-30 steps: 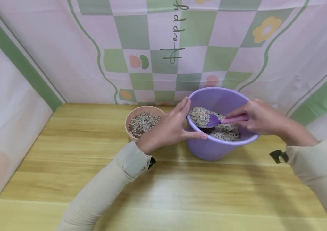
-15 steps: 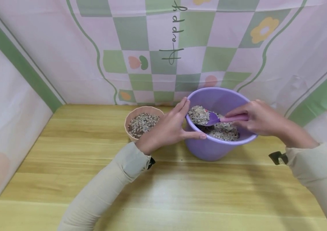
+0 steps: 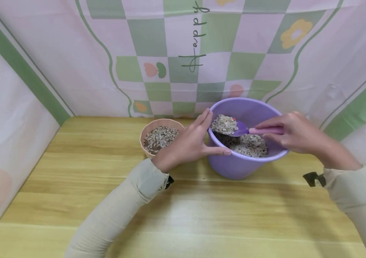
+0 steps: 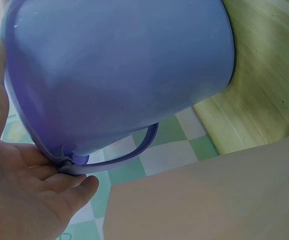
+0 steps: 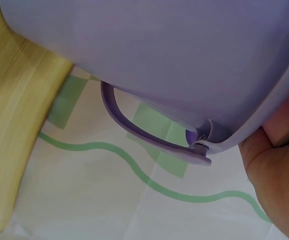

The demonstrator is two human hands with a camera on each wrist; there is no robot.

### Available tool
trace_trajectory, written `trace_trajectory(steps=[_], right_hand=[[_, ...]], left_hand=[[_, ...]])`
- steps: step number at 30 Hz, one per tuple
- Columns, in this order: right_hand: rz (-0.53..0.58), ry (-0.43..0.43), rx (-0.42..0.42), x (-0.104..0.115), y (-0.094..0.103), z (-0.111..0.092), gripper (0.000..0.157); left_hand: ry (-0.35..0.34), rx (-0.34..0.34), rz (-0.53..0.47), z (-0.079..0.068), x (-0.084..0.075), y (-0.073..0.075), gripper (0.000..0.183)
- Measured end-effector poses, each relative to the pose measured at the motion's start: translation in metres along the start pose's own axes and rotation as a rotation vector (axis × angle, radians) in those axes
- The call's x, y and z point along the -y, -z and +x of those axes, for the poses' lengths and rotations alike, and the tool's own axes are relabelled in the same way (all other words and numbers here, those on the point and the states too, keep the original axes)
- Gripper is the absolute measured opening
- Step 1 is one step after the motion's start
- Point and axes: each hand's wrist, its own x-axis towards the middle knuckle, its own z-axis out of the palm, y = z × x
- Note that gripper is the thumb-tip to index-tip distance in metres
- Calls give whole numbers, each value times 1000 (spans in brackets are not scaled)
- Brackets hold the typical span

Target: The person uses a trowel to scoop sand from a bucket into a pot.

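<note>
A purple bucket (image 3: 234,168) stands on the table with small pale, grain-like bits (image 3: 252,145) inside. My right hand (image 3: 296,132) grips the pink handle of a purple scoop (image 3: 242,129) just inside the bucket's mouth. Heaped on its blade are the same pale bits, with a small red one among them. My left hand (image 3: 187,141) is spread against the bucket's left rim, thumb out along the front. In the left wrist view, the fingers lie by the joint of the bucket's handle (image 4: 129,157). The right wrist view shows mostly the bucket's outer wall, and the scoop is hidden there.
Left of the bucket sits a peach bowl (image 3: 155,124) of similar bits, partly covered by my left hand and wrist. Behind both, a patterned cloth (image 3: 183,43) hangs at the back edge of the wooden table (image 3: 183,222).
The loaded scoop has risen slightly toward the bucket's back left. My right hand has shifted a little to the right. My left hand, the bucket and the bowl stay in place.
</note>
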Motion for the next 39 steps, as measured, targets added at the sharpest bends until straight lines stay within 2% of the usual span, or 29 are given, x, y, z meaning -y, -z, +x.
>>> trace_trajectory(steps=[3,11,23,39], right_hand=[[4,20,-17,0,0,-2,36],[12,-47,-61,3,3,-8,34],[29,-37,-137,3,2,-17,36],[-1,53,-247,-2,1,-26,47]], left_hand=[[0,-3,-5,0,0,-1,127],[4,1,-14,0,0,-1,127],[6,0,-18,0,1,-2,128],[20,12,-27,0,1,0,127]])
